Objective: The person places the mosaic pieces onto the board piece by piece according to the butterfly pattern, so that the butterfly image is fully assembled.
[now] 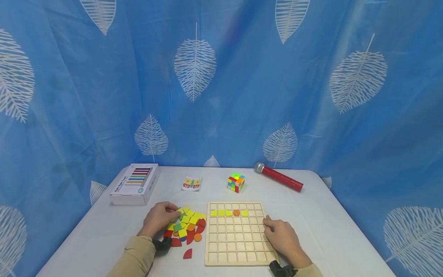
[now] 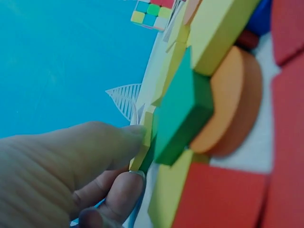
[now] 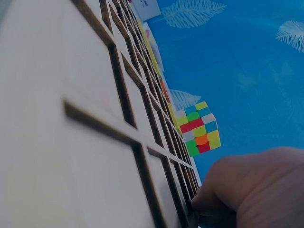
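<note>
Left hand [image 1: 159, 217] nearly closed, thumb and finger pinch a thin yellow piece [image 2: 141, 154] at the far left edge of the heap of coloured pieces [image 1: 193, 220], with something green just beneath it. A light grip on the edges would serve best; squeezing hard could flip so small a piece, and a straight lift should avoid dragging its neighbours. Right hand [image 1: 283, 236], fingers curled in, appears to hold the right edge of the wooden board [image 1: 221, 237]; how firmly, I cannot tell. Steady, even pressure there should stop the grid from sliding. In its second row from the far side lie four yellow pieces and an orange disc [image 1: 236, 212], so any reach across is better made high enough to clear them. A lone red piece [image 1: 188, 254] lies near the board's left side. Farther off stand the picture card [image 1: 192, 184], colour cube [image 1: 236, 182], red microphone [image 1: 282, 179] and white box [image 1: 129, 198].
</note>
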A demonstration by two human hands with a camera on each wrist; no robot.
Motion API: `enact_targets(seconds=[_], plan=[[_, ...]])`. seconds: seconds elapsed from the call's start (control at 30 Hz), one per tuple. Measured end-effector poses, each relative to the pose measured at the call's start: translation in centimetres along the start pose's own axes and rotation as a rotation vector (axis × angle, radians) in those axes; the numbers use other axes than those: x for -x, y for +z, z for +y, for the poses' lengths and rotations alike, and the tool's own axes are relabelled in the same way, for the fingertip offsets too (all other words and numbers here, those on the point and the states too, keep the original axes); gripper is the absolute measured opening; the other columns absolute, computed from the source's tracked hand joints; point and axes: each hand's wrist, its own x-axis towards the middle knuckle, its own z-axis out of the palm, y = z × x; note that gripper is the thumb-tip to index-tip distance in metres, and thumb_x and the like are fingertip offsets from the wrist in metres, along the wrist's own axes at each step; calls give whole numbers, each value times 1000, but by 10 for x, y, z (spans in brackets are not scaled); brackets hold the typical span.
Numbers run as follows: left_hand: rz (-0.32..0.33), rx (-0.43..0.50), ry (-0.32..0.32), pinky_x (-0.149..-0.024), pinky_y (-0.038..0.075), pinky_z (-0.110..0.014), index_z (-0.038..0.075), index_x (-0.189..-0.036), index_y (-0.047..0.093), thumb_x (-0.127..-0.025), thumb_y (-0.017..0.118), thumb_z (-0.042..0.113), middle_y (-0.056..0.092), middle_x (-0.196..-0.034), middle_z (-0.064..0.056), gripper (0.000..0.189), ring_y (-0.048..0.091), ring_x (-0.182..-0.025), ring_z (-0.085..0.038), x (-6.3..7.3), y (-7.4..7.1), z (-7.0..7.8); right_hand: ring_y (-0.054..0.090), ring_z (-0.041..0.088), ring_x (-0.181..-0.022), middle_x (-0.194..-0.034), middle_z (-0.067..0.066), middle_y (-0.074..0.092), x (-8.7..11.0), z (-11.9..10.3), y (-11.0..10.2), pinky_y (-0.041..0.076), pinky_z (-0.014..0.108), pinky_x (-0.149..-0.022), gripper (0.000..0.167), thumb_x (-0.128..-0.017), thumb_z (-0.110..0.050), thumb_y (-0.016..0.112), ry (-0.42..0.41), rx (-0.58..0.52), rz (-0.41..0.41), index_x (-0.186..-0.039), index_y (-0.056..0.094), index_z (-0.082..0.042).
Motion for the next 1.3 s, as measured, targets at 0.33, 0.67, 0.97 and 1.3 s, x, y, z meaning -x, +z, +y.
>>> enact_targets(seconds=[0.33,0.67,0.97,1.3], plan=[[-14,13,-7,-90,55,-45,9,-111,72,-88,81,27,68,-98,-4,30,60,-87,-21,-3,-2,0,75,29,-95,-128,15,71,-2,-1,-3,41,29,-55,31,-88,-10,67,-14,6,3,-117,77,-6],[6,58,-18,-91,55,-46,10,-110,73,-89,80,23,70,-101,-5,25,62,-89,-21,-3,-1,1,66,16,-78,-128,15,71,-1,0,-4,37,29,-51,32,-88,-10,66,-5,7,3,-118,77,-6],[17,88,5,-93,53,-49,11,-106,75,-95,73,22,69,-105,-7,16,60,-96,-24,-2,-2,1,68,16,-80,-129,14,70,0,-1,-4,37,29,-49,32,-88,-10,66,-6,2,1,-119,76,-6],[-4,197,-2,-96,52,-49,11,-112,75,-97,72,25,70,-114,-8,21,60,-106,-27,-4,-5,8,74,33,-104,-130,13,70,0,-1,-3,44,31,-60,33,-88,-10,66,-11,-1,-15,-118,76,-5]])
